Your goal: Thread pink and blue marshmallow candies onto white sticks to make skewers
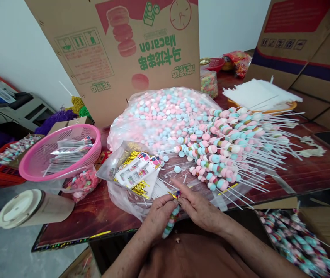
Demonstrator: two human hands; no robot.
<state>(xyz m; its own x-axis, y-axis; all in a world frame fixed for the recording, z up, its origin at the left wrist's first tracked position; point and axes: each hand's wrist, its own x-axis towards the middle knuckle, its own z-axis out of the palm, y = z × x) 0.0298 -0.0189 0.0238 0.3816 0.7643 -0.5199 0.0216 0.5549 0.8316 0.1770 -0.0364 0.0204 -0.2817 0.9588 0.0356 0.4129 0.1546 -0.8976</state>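
Note:
At the table's near edge, my left hand (159, 213) is closed around a marshmallow skewer (169, 227) with pastel pink, blue and green pieces, pointing down toward my lap. My right hand (197, 208) pinches at its upper end, where a gold twist tie (171, 195) and a dark, colourful bit of wrapper (178, 193) show between the fingers. Just beyond my hands lies an opened bag (104, 170) with printed wrappers (138, 170) and more gold ties (140, 188). To the right is a large pile of marshmallow skewers (231, 146) on white sticks.
Behind stands a big clear bag of loose marshmallows (165, 112) against a cardboard box (118, 65). A pink basket (26, 166) holds flat wrappers, near a lidded cup (51, 208). White sheets (260, 94) sit back right. Wrapped skewers (301, 243) fill a box below right.

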